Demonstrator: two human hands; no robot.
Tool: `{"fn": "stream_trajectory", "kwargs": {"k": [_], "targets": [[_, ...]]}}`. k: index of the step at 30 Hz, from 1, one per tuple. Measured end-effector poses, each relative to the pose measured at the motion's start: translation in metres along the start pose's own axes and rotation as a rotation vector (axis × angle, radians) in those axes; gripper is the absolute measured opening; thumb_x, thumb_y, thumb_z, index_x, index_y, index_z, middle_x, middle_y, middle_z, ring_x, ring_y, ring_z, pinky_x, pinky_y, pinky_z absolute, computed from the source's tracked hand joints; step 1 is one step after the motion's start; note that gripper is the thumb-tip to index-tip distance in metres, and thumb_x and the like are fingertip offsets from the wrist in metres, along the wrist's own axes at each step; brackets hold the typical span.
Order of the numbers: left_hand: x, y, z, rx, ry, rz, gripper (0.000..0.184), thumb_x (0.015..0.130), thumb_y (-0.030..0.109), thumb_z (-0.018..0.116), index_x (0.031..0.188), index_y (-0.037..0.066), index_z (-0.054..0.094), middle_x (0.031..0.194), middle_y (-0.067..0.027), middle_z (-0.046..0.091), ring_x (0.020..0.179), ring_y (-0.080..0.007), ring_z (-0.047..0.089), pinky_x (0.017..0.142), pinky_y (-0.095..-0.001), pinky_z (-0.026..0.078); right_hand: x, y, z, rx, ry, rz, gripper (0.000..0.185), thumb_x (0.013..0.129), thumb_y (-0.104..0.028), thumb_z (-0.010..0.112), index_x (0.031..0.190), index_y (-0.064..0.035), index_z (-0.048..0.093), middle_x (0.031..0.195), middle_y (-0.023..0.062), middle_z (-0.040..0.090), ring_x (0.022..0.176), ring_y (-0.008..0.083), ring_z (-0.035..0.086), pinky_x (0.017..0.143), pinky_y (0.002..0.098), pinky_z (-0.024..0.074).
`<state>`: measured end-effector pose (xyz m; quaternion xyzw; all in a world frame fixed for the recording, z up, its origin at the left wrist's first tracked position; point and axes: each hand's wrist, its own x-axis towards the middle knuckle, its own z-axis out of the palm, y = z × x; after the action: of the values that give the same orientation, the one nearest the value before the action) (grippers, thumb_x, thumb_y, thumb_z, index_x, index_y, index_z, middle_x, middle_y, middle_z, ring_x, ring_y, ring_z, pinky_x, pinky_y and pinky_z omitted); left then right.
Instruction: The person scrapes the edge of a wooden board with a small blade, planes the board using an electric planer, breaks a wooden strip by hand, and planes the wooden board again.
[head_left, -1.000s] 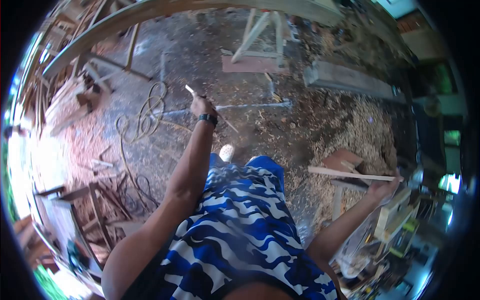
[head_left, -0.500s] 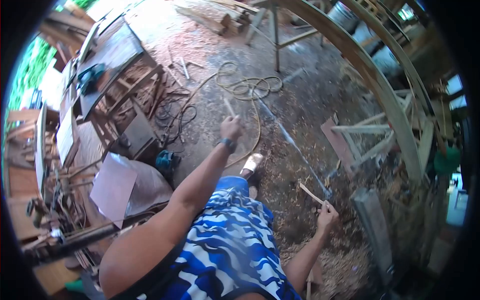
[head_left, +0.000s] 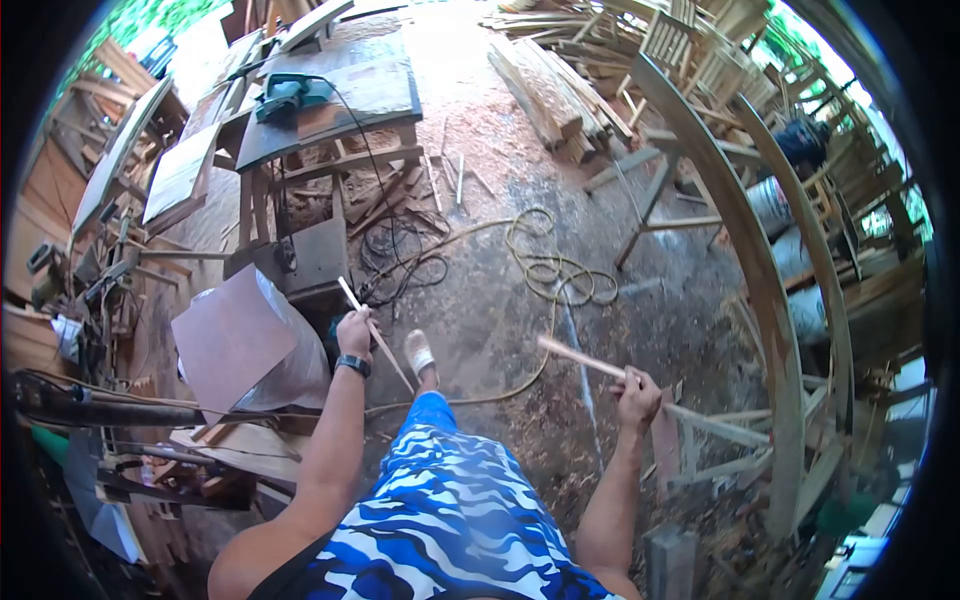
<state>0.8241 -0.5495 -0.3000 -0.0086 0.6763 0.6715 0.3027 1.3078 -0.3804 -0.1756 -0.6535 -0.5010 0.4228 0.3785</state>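
My left hand (head_left: 355, 335), with a dark watch at the wrist, is closed around a thin pale wooden stick (head_left: 392, 366). The stick slants from upper left to lower right, and both its ends show beyond my fist. On the other side my right hand (head_left: 637, 398) grips one end of a flat wooden strip (head_left: 580, 357), which points left and slightly up. Both pieces are held in the air over the concrete floor, well apart from each other.
A yellow hose (head_left: 560, 275) lies coiled on the floor ahead, with dark cables (head_left: 395, 262) beside it. At the left stands a workbench (head_left: 365, 90) carrying a green power tool (head_left: 290, 97). Long curved wooden beams (head_left: 745, 190) rise at the right; stacked timber (head_left: 535, 90) lies beyond.
The view has swung and tilted up, showing more workshop ahead. My left hand has drawn back toward the body's left side; my right hand now appears higher. Each keeps its wooden piece.
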Motion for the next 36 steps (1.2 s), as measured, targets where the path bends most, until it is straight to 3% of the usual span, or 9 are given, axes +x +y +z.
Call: {"fn": "stream_trajectory", "kwargs": {"k": [3, 7, 13, 17, 22, 25, 30, 33, 36], "targets": [[0.026, 0.009, 0.009, -0.007, 0.013, -0.046, 0.024, 0.099, 0.021, 0.06, 0.088, 0.0, 0.067, 0.067, -0.0071, 0.063, 0.054, -0.0158, 0.059, 0.049, -0.0288, 0.047, 0.034, -0.068, 0.088, 0.404, -0.216, -0.11, 0.046, 0.096, -0.008, 0.059, 0.14, 0.0045, 0.052, 0.115, 0.0155, 0.069, 0.079, 0.0158, 0.069, 0.065, 0.0259, 0.0551], [0.058, 0.043, 0.032, 0.175, -0.088, -0.098, 0.017, 0.097, 0.018, 0.061, 0.1, 0.002, 0.066, 0.073, -0.0049, 0.063, 0.062, -0.013, 0.059, 0.057, -0.0275, 0.049, 0.053, -0.145, 0.196, 0.435, -0.383, -0.205, 0.057, 0.096, -0.004, 0.059, 0.149, 0.0043, 0.04, 0.125, 0.0163, 0.065, 0.087, 0.0175, 0.069, 0.072, 0.025, 0.0551], [0.104, 0.097, 0.092, 0.375, -0.514, 0.346, 0.028, 0.101, 0.015, 0.056, 0.123, 0.002, 0.067, 0.092, -0.0018, 0.066, 0.081, -0.0123, 0.06, 0.071, -0.0306, 0.05, 0.078, -0.172, 0.344, -0.031, -0.875, -0.138, 0.055, 0.094, -0.009, 0.068, 0.143, 0.006, 0.048, 0.095, 0.0074, 0.071, 0.071, 0.0105, 0.065, 0.062, 0.0217, 0.0511], [0.111, 0.168, 0.131, 0.719, -0.723, 0.535, 0.027, 0.098, 0.018, 0.062, 0.122, 0.007, 0.069, 0.106, -0.0138, 0.066, 0.092, -0.0287, 0.063, 0.077, -0.0382, 0.05, 0.082, -0.205, 0.407, 0.188, -0.971, 0.075, 0.044, 0.095, -0.015, 0.071, 0.133, 0.0028, 0.059, 0.08, 0.0007, 0.066, 0.058, 0.0054, 0.055, 0.051, 0.0214, 0.0446], [0.174, 0.187, 0.17, 0.59, -0.745, 0.606, 0.022, 0.096, 0.019, 0.065, 0.11, 0.004, 0.072, 0.084, -0.0182, 0.066, 0.079, -0.0328, 0.064, 0.072, -0.0393, 0.05, 0.147, -0.228, 0.46, 0.263, -0.893, 0.113, 0.019, 0.099, -0.02, 0.066, 0.098, -0.0025, 0.073, 0.067, 0.0013, 0.063, 0.054, 0.0081, 0.056, 0.048, 0.0209, 0.0424], [0.219, 0.213, 0.182, 0.612, -0.764, 0.514, 0.022, 0.095, 0.02, 0.066, 0.106, 0.002, 0.072, 0.086, -0.0185, 0.068, 0.078, -0.0331, 0.066, 0.071, -0.0392, 0.051, 0.215, -0.254, 0.482, 0.387, -0.775, 0.112, 0.019, 0.099, -0.022, 0.067, 0.097, -0.0043, 0.073, 0.066, -0.0015, 0.058, 0.053, 0.0068, 0.049, 0.046, 0.0225, 0.0379], [0.298, 0.251, 0.187, 0.8, -0.584, 0.491, 0.024, 0.091, 0.024, 0.07, 0.097, 0.001, 0.072, 0.088, -0.0184, 0.071, 0.081, -0.0336, 0.069, 0.07, -0.0399, 0.052, 0.34, -0.304, 0.512, 0.582, -0.702, 0.174, 0.023, 0.099, -0.024, 0.067, 0.101, -0.0024, 0.071, 0.067, -0.0013, 0.056, 0.052, 0.0073, 0.047, 0.046, 0.0229, 0.0373], [0.332, 0.288, 0.192, 0.969, -0.335, 0.482, 0.025, 0.092, 0.024, 0.07, 0.095, 0.0, 0.072, 0.08, -0.0152, 0.071, 0.074, -0.0275, 0.068, 0.067, -0.0375, 0.051, 0.41, -0.333, 0.541, 0.667, -0.713, 0.159, 0.029, 0.103, -0.03, 0.06, 0.11, -0.002, 0.065, 0.068, -0.001, 0.052, 0.05, 0.0078, 0.044, 0.044, 0.0233, 0.0342], [0.342, 0.329, 0.205, 0.629, -0.033, 0.425, 0.025, 0.094, 0.02, 0.068, 0.089, -0.004, 0.07, 0.07, -0.0082, 0.066, 0.066, -0.012, 0.059, 0.061, -0.0308, 0.048, 0.441, -0.363, 0.576, 0.692, -0.756, 0.176, 0.03, 0.102, -0.03, 0.062, 0.11, -0.0013, 0.067, 0.069, -0.0008, 0.054, 0.05, 0.0076, 0.043, 0.044, 0.0224, 0.0331]]}}
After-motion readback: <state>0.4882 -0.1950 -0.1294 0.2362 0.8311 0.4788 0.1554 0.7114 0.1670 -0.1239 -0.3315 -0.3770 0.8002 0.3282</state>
